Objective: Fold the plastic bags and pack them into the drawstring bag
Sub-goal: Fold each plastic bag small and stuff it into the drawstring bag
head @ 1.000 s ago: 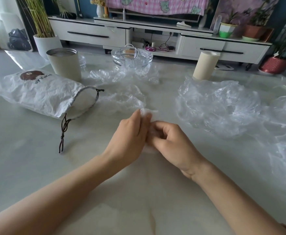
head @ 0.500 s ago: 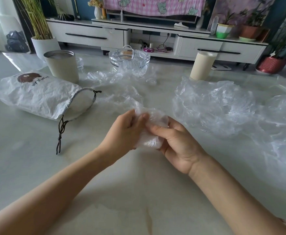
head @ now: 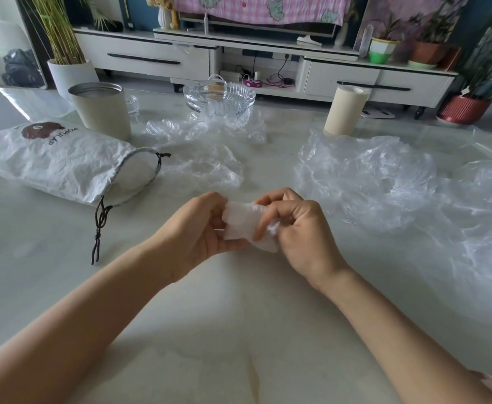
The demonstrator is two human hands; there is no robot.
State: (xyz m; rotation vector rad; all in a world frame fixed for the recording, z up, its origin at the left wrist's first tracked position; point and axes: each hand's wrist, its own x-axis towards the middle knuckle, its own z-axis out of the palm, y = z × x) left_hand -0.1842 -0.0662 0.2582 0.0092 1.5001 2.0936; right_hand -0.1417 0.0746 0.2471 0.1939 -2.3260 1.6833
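A small folded plastic bag (head: 242,224), whitish and compact, is held just above the table between both hands. My left hand (head: 193,236) grips its left end, thumb on top. My right hand (head: 300,231) pinches its right end with curled fingers. The white drawstring bag (head: 61,158) with a brown bear print lies on its side at the left, its mouth open toward the hands and its dark cord (head: 100,228) trailing forward. Loose clear plastic bags (head: 370,176) lie spread out on the right, and more crumpled plastic bags (head: 207,164) lie behind the hands.
A beige canister (head: 102,109) stands behind the drawstring bag. A glass bowl (head: 218,96) sits at the back centre and a cream cylinder (head: 344,112) at the back right. The pale marble table (head: 209,330) stretches toward me.
The hands lifted the folded plastic off the table and turned it; it is now a flatter, tighter packet held between both hands.
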